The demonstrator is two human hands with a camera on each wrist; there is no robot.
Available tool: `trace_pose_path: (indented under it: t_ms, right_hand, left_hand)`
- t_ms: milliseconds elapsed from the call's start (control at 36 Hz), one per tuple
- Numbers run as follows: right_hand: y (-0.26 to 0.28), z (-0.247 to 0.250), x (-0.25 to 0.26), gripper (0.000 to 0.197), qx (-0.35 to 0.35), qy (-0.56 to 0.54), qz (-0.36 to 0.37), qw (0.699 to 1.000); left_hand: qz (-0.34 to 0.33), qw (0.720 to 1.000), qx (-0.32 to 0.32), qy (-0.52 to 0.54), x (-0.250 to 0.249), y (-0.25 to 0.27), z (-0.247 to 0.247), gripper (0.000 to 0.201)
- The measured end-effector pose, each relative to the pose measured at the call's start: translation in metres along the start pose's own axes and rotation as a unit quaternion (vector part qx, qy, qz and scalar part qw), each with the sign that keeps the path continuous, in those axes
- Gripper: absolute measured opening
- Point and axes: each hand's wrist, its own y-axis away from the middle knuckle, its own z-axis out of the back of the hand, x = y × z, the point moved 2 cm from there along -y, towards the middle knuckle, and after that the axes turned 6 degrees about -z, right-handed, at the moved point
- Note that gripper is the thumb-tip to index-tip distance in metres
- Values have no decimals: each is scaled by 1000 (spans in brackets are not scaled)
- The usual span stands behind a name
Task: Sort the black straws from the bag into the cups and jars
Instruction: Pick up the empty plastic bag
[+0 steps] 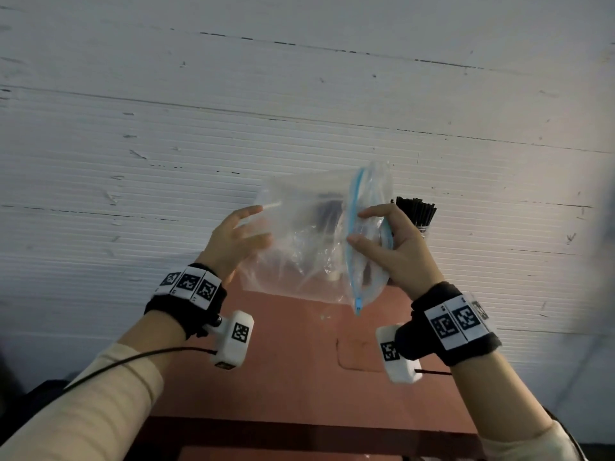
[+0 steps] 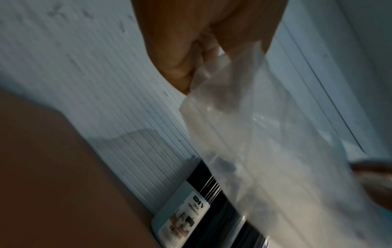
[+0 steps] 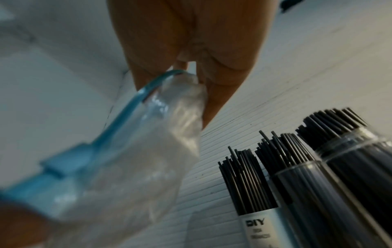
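A clear plastic bag with a blue zip strip hangs in the air in front of a white ribbed wall. My left hand pinches the bag's closed end. My right hand pinches the zip edge. I see no straws inside the bag, only dark shapes showing through it. Behind the bag stand containers full of black straws: a white cup labelled DIY, a clear cup and a glass jar. The DIY cup also shows in the left wrist view.
A reddish-brown table lies below my hands, running up to the white ribbed wall. The containers stand at the table's back, against the wall and to the right of the bag.
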Motion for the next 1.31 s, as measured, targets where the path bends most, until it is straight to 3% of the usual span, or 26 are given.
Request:
trace_pose_path:
  t_ms: [167, 278, 333, 444, 528, 667, 805, 889, 972, 1083, 1167, 1250, 1305]
  right_hand:
    - [-11, -11, -10, 38, -86, 209, 41, 973]
    - [-18, -28, -6, 68, -66, 340, 30, 938]
    - [-21, -37, -4, 72, -46, 367, 41, 928]
    - [-26, -51, 1, 54, -16, 280, 51, 959]
    - [-29, -56, 4, 49, -12, 176, 35, 984]
    - [-32, -54, -1, 25, -43, 168, 48, 984]
    - [-35, -44, -13, 20, -38, 176, 35, 983]
    - [-34, -37, -17, 17, -37, 158, 11, 987]
    - [-32, -32, -19, 17, -28, 135, -3, 990]
    - [-30, -35, -17, 24, -5, 96, -23, 995]
    - [-28, -42, -16, 48, 19, 52, -35, 998]
    - [-26, -47, -14, 76, 54, 41, -5, 998]
    - [-21, -51, -7, 78, 97, 29, 17, 995]
  left_hand:
    - [-58, 994, -65, -65, -4, -2, -6, 62]
    - [-98, 982, -99, -131, -13, 2, -23, 64]
    - [-148, 970, -90, -172, -19, 5, -34, 63]
    - [-288, 926, -30, -240, -27, 11, -55, 62]
    - [-339, 906, 0, -254, -26, 13, -64, 56]
    - [-337, 905, 46, -257, -25, 18, -70, 52]
    - [-280, 930, 119, -204, -24, 25, -69, 59]
    - [-268, 945, 86, -166, -27, 24, -59, 47]
    - [-298, 936, 24, -183, -29, 20, -44, 35]
    - [-344, 907, 77, -231, -25, 15, -37, 54]
    - [-348, 897, 113, -249, -18, 9, -41, 73]
    - [-339, 892, 126, -273, -13, 4, -46, 87]
    - [-328, 898, 128, -263, -15, 2, -49, 92]
